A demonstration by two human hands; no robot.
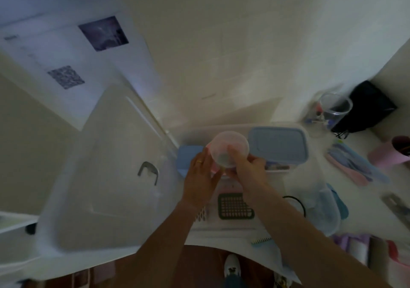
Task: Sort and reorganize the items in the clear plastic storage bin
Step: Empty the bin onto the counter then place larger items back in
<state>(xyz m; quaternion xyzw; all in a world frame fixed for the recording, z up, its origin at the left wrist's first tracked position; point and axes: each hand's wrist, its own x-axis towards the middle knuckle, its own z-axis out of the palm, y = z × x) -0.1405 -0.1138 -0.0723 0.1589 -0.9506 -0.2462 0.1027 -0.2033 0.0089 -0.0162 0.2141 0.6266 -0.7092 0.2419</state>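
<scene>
Holding a small round tub (229,149) over the far end of the clear storage bin (297,172), both hands meet at the middle of the view. The right hand (248,169) grips the tub from the 5 o'clock side, thumb hooked over the near rim and fingers curled beneath; the left hand (203,174) lies against its 8 o'clock side with fingers straight, steadying rather than clasping. The tub tips its open mouth back toward the person. At 3 o'clock, just beside it, sits a blue-lidded box (278,144); at 9 o'clock, a smaller blue box (188,156). The gap under the tub, between the two boxes, looks like the likely resting place, and the right hand is better placed to lower it.
</scene>
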